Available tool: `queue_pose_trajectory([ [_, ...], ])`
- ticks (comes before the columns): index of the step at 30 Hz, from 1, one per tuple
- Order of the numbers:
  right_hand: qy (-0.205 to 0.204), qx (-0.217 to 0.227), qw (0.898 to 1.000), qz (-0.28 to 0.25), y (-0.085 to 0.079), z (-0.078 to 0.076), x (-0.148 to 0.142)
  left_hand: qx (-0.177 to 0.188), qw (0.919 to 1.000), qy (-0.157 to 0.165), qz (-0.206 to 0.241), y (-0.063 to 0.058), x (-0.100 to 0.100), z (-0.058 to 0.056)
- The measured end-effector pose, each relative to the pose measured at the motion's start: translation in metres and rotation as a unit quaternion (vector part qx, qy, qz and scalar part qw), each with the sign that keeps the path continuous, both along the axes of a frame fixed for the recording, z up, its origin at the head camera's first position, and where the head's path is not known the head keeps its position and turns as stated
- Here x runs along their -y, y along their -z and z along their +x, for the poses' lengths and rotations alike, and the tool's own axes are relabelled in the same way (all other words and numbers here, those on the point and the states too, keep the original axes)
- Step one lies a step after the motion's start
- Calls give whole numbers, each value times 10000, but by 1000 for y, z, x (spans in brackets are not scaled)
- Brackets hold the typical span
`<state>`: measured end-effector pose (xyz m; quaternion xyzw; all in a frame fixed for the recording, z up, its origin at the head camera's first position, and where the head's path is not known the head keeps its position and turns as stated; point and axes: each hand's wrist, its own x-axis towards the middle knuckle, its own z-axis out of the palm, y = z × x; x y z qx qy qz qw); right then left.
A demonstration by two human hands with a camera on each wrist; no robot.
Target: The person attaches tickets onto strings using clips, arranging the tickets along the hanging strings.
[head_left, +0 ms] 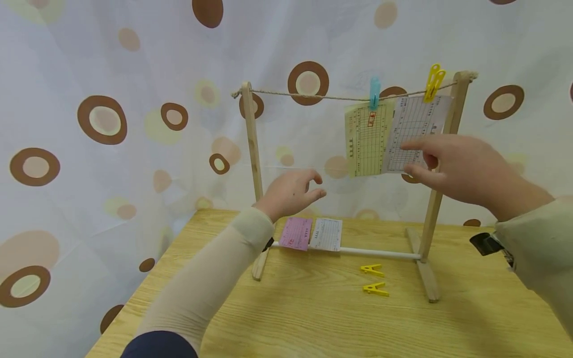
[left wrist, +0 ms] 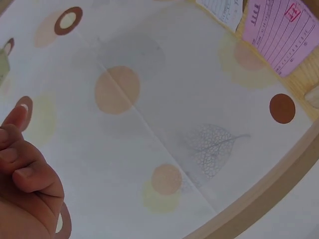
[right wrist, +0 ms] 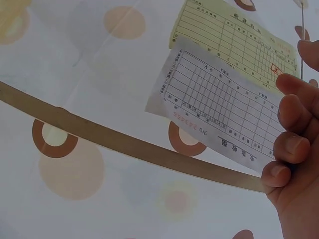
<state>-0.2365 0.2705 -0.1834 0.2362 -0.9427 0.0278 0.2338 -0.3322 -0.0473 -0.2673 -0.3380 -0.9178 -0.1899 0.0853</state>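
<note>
My right hand [head_left: 465, 171] hovers in front of a white paper form [head_left: 414, 132], thumb and forefinger apart and nothing between them. This form hangs at the right end of a rope [head_left: 313, 96], with yellow clothespins [head_left: 432, 87] at its top edge. Beside it hangs a pale yellow form [head_left: 368, 141], pinned by a light blue clothespin [head_left: 374, 94]. Near the left post, my left hand [head_left: 293, 191] is raised with loosely bent fingers and holds nothing. In the right wrist view the white form [right wrist: 214, 99] overlaps the yellow form [right wrist: 224, 30].
Wooden posts [head_left: 252, 144] carry the rope, with a white bar [head_left: 380, 253] between their feet. A pink slip [head_left: 296, 233] and a small white slip [head_left: 327, 234] lie at the bar. Two yellow clothespins [head_left: 375, 289] lie on the wooden table [head_left: 313, 308]. A patterned curtain [head_left: 147, 64] hangs behind.
</note>
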Motion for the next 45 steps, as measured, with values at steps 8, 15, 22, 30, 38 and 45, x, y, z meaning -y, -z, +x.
queue_pose_trajectory([
  [8, -150, 181, 9996, -132, 31, -2, 2, 258, 9997, 45, 38, 32, -1, 0],
  [15, -303, 592, 9977, -161, 70, -4, -3, 567, 9983, 48, -128, 66, -1, -1],
  [22, -220, 1407, 9882, -569, 112, -5, -14, 723, 9947, -247, -684, 97, 3, -4],
  [30, -192, 2318, 9677, -971, 169, -11, -23, 799, 9924, -422, -841, 120, 10, -16],
  [38, -137, 3049, 9447, -1199, 224, -18, -30, 1093, 9927, -127, -491, 146, 5, -34],
  [45, 37, 3408, 9301, -1369, 244, -20, -31, 968, 9906, -536, -802, 160, -13, -44],
])
